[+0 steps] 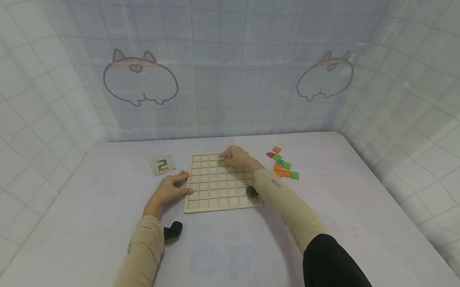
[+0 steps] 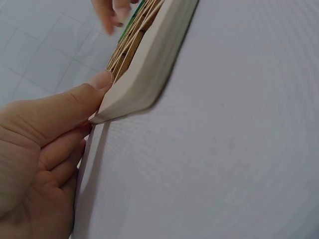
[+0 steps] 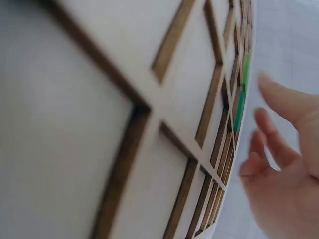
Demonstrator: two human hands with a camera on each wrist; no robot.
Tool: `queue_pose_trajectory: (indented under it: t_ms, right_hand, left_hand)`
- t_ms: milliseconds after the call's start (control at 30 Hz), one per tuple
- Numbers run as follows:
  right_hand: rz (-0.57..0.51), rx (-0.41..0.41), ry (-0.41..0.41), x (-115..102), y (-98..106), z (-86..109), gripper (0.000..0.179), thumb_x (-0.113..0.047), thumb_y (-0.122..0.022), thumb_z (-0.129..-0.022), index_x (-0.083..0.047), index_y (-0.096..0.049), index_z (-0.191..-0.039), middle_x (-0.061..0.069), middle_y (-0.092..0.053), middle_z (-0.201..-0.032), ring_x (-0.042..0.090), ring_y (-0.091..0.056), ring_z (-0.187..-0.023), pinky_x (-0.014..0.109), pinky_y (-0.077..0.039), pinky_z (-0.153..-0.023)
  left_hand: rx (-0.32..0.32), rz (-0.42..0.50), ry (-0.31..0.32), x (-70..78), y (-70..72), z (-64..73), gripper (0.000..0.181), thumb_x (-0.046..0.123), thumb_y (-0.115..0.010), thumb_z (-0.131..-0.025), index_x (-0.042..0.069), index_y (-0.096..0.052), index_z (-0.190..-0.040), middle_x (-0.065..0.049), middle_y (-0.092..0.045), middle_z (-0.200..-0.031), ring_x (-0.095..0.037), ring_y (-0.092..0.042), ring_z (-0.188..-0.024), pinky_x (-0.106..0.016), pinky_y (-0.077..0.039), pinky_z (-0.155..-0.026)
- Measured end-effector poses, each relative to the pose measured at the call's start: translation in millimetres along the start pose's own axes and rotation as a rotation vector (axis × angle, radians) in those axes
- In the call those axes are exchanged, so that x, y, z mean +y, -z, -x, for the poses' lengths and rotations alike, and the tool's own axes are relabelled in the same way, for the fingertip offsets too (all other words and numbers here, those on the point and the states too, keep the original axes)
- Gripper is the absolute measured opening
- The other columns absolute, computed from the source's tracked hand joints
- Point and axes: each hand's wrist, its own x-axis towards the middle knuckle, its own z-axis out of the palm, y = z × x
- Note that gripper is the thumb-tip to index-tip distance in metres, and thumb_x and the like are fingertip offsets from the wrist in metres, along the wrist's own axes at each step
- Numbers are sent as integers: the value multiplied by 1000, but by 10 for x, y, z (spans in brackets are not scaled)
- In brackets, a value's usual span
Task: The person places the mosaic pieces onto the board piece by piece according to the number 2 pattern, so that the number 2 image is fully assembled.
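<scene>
A square wooden grid board [image 1: 212, 194] lies on the table. My left hand [image 1: 168, 190] grips its left edge; in the left wrist view the thumb [image 2: 75, 104] presses the rim near a corner, with the other fingers curled below. Over the far part of the board is my right hand [image 1: 236, 156], its fingertips right by a light green tile [image 1: 220, 163]. In the right wrist view the thumb and fingers stand apart with nothing between them. There, a light green piece [image 3: 246, 69] and a darker green piece [image 3: 239, 112] show in the grid.
Right of the board lie several loose orange, green and red pieces, among them a green square [image 1: 294, 175] and a red piece [image 1: 270, 154]. A small pattern card [image 1: 162, 165] with a gridded picture lies to the left. A patterned curtain [image 1: 227, 76] hangs behind the table.
</scene>
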Motion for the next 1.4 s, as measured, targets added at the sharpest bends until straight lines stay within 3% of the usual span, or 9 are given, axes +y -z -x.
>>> queue_pose_trajectory:
  t_ms: [167, 300, 533, 667, 867, 1233, 1400]
  right_hand:
    - [-50, 104, -32, 50, 202, 117, 36, -11, -64, -89, -1, -60, -124, 18, -61, -116, 24, -58, -92, 33, -53, -77]
    - [-61, 184, -72, 197, 469, 259, 38, -12, -63, -90, 1, -58, -125, 21, -61, -118, 30, -57, -100, 37, -52, -81]
    - [-77, 363, -323, 775, 746, 524, 41, -14, -57, -92, 2, -53, -129, 23, -53, -126, 36, -51, -113, 45, -47, -93]
    - [-103, 353, -467, 1012, 766, 667, 45, -18, -58, -92, 4, -49, -130, 23, -49, -130, 36, -47, -116, 46, -43, -100]
    - [-136, 291, -560, 1152, 787, 789, 45, -20, -60, -90, 5, -51, -125, 21, -52, -126, 33, -49, -111, 45, -43, -101]
    - [-92, 315, -582, 1113, 776, 729, 38, -16, -67, -85, 5, -55, -114, 19, -55, -114, 30, -51, -99, 43, -47, -95]
    - [-144, 321, -578, 1139, 768, 730, 35, -17, -68, -85, 2, -57, -112, 17, -56, -113, 30, -51, -100, 43, -47, -95]
  left_hand:
    - [5, -1, 3, 3, -8, -6, 74, 22, -78, -77, -4, -43, -137, -22, -27, -149, -37, -21, -140, -49, -15, -116]
    - [7, -14, 7, 0, -6, -6, 74, 23, -78, -77, -4, -43, -137, -22, -27, -149, -37, -20, -140, -49, -15, -116]
    - [9, -23, 8, 6, -1, 1, 74, 24, -78, -78, -4, -42, -137, -21, -28, -149, -37, -21, -140, -49, -16, -115]
    - [13, -32, 9, -1, 1, 4, 74, 24, -78, -77, -4, -43, -137, -22, -28, -149, -38, -22, -139, -49, -16, -115]
    - [14, -30, 5, -19, -8, -8, 74, 23, -78, -77, -4, -43, -136, -22, -28, -148, -38, -21, -140, -49, -16, -115]
    - [9, -21, 15, -25, -10, -18, 74, 24, -78, -77, -3, -43, -137, -21, -26, -150, -37, -20, -140, -50, -14, -115]
    - [12, -15, 18, -21, -16, -4, 74, 23, -78, -77, -3, -43, -137, -21, -26, -150, -37, -20, -140, -50, -14, -116]
